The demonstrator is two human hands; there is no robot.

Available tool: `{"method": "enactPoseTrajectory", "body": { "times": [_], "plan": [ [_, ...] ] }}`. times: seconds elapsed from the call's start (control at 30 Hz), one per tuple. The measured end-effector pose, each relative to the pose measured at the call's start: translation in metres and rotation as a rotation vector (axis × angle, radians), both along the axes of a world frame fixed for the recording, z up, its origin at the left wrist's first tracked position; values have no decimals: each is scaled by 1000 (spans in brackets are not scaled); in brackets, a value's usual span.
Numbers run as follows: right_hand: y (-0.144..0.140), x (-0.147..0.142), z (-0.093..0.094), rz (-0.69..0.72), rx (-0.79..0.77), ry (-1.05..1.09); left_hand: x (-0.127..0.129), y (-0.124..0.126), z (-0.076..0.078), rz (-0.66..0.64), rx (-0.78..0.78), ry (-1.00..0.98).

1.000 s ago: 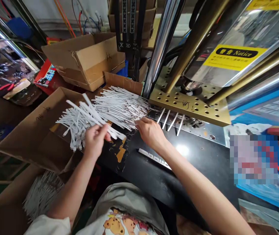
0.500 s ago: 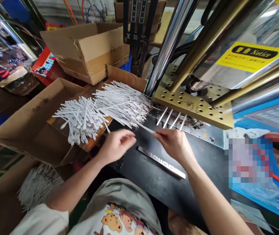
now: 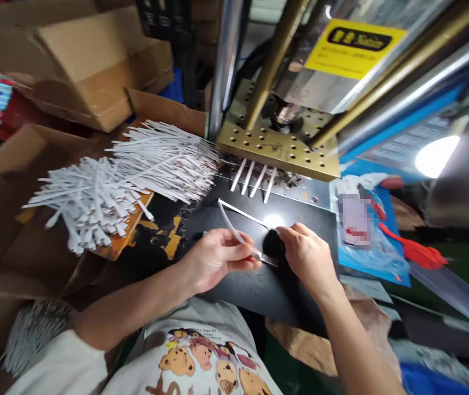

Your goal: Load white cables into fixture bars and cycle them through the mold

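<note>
My left hand [image 3: 213,258] and right hand [image 3: 306,255] each pinch a white strip [image 3: 234,211] near its end. Light, thin, bendy; best gripped at the ends, gently.

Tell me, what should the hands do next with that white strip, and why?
Probably carry the white strip forward to the four strips lined up under the gold plate. The left hand and right hand hold it above the black table.
</note>
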State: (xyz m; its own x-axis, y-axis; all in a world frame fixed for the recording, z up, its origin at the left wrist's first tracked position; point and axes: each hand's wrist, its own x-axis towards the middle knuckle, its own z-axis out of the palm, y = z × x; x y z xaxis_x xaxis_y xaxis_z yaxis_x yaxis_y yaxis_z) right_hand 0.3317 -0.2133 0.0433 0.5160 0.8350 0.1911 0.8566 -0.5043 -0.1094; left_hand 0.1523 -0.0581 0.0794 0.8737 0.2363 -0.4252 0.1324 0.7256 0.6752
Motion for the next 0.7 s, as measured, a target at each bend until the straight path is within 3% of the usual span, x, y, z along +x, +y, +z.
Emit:
{"method": "enactPoseTrajectory", "body": {
  "times": [0.07,0.17,0.27,0.37,0.5,0.6,0.7],
  "plan": [
    [-17,1,-10,-62,36,-1,-14,9,2,104,198,-42],
    [-31,-14,-17,-109,263,114,-21,26,-13,222,796,-56],
    [-27,-40,-18,-39,396,341,-15,34,-34,101,1266,-80],
    [-13,-60,-18,101,466,502,-5,34,-45,-47,1433,-161],
    [4,-69,-19,153,525,516,1,33,-47,-84,1592,-184],
    [7,-68,-18,131,448,469,-1,35,-44,-109,1666,-205],
    [5,-69,-17,170,366,368,-5,35,-40,-219,1756,-257]
  ]
}}
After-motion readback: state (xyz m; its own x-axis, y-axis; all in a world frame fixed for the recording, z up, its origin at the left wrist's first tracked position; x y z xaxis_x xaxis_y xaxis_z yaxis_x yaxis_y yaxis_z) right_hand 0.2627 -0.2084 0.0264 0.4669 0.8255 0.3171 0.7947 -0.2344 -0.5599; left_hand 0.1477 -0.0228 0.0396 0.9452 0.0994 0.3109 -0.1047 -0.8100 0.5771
